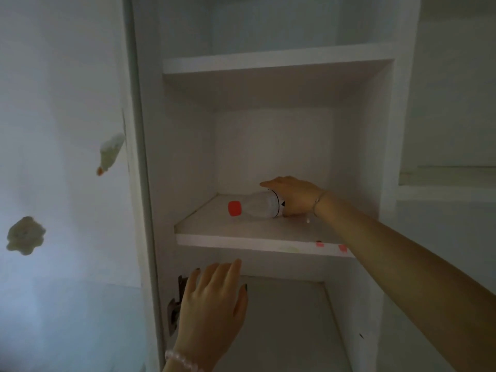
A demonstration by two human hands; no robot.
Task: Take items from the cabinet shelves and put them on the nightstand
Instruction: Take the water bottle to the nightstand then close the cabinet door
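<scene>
A clear plastic bottle (pixel 259 205) with a red cap lies on its side on the middle cabinet shelf (pixel 241 238), cap pointing left. My right hand (pixel 294 196) reaches into the shelf and wraps over the bottle's rear end, fingers across the top and thumb low at its side. My left hand (pixel 212 302) is raised below that shelf with fingers spread and relaxed, holding nothing. The nightstand is not in view.
The white cabinet has an upper shelf (pixel 268 63) and a lower compartment (pixel 281 318). A metal hinge (pixel 175 304) sits on the left frame beside my left hand. The wall on the left shows chipped paint patches (pixel 25 234).
</scene>
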